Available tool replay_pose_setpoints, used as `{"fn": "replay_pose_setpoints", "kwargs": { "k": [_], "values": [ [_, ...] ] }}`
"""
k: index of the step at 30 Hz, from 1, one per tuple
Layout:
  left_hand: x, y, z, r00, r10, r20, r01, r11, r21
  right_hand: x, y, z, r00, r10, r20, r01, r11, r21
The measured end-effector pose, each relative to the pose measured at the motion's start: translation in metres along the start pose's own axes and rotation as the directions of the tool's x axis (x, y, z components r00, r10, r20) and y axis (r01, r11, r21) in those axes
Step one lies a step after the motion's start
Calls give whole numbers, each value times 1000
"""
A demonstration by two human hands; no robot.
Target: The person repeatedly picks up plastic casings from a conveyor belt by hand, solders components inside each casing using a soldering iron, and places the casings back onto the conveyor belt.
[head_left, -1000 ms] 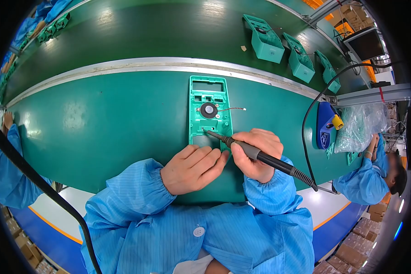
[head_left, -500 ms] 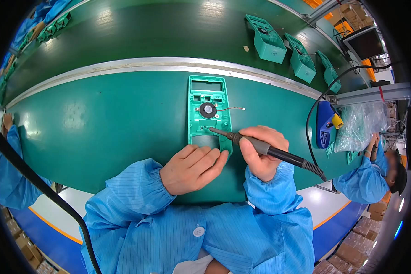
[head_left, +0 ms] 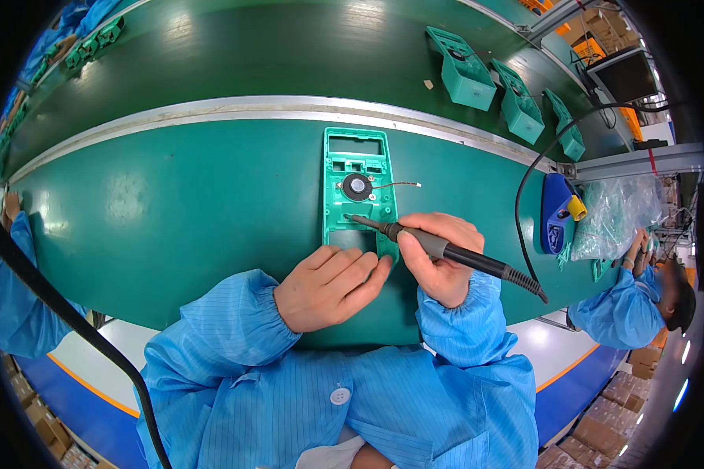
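Observation:
A green plastic housing [head_left: 335, 213] lies open side up on the green bench, its lower end toward me. A round black speaker [head_left: 357, 187] sits in its middle, and a thin red-black wire with a white plug [head_left: 418, 184] reaches past its right edge. My left hand [head_left: 332, 288] has its fingers closed on the housing's lower end. My right hand [head_left: 443, 258] grips a soldering iron [head_left: 477, 260] like a pen. The iron's tip is at the inside of the housing, just below the speaker; whether it touches is too small to tell.
Behind the metal rail [head_left: 235, 108], green housings [head_left: 469, 84] stand on a dark green belt. At the right are a blue iron stand [head_left: 554, 211], a clear plastic bag [head_left: 614, 215] and a co-worker [head_left: 622, 309]. Black cables [head_left: 51, 293] cross both sides. Another person's sleeve [head_left: 16, 289] is at the left.
The iron, with my right hand, first drew back right and up, then came slightly left again. Its tip moved a little upward in the housing. Housings on the belt shifted slightly right.

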State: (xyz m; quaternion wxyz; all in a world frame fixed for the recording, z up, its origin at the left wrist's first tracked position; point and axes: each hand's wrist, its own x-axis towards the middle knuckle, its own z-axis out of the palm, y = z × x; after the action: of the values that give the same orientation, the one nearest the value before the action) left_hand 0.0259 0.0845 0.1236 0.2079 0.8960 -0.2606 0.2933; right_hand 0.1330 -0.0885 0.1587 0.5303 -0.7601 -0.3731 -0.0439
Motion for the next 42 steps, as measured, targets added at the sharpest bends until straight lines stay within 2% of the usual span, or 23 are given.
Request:
{"fn": "replay_pose_setpoints", "kwargs": {
  "k": [34,37,40,41,42],
  "values": [
    [2,1,1,1000,-9,24,9,1000,4,1,-2,-8,998,45,50,-44,999,-31],
    [1,1,2,1000,-10,24,10,1000,3,0,-8,-18,997,72,0,-72,997,30],
    [0,-1,4,1000,-4,27,4,1000,-6,-10,-1,-23,976,126,-180,-96,982,165],
    [1,-1,4,999,-4,35,5,1000,-9,-17,1,-23,948,209,-239,-149,958,246],
    [0,-1,4,999,-2,41,3,1000,-11,-18,4,-20,930,195,-313,-118,961,248]
  ]
}}
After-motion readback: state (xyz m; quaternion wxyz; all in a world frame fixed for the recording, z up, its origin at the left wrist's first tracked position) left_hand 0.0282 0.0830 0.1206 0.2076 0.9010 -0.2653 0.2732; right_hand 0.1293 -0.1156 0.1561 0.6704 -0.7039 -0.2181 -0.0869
